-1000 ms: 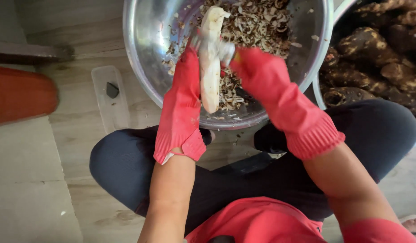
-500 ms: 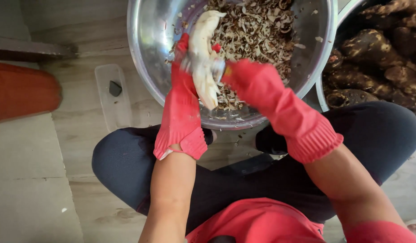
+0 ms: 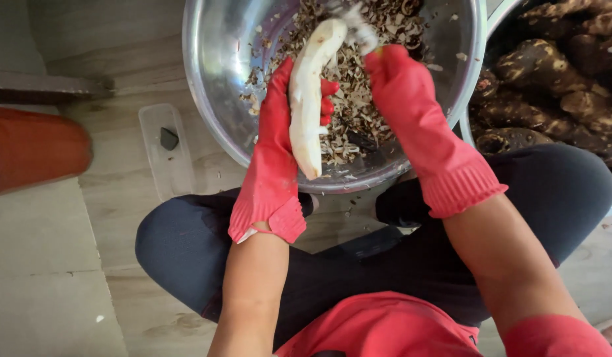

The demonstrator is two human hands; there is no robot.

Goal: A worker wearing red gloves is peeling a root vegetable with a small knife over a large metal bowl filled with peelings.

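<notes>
Two hands in red gloves over steel bowl [image 3: 213, 86] of peelings on the floor: left hand [image 3: 274, 142] grips peeled white root [image 3: 308, 99], right hand [image 3: 402, 86] clenches blurred peeler [image 3: 359, 26] at root's far tip; unpeeled roots [image 3: 557, 73] beyond

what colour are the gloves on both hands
Pinkish-red rubber gloves on the left hand and right hand, clearest in the head view.

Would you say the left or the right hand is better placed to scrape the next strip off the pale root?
Probably the right hand: it holds the blurred metal scraper at the top of the root, while the left hand grips the root.
</notes>
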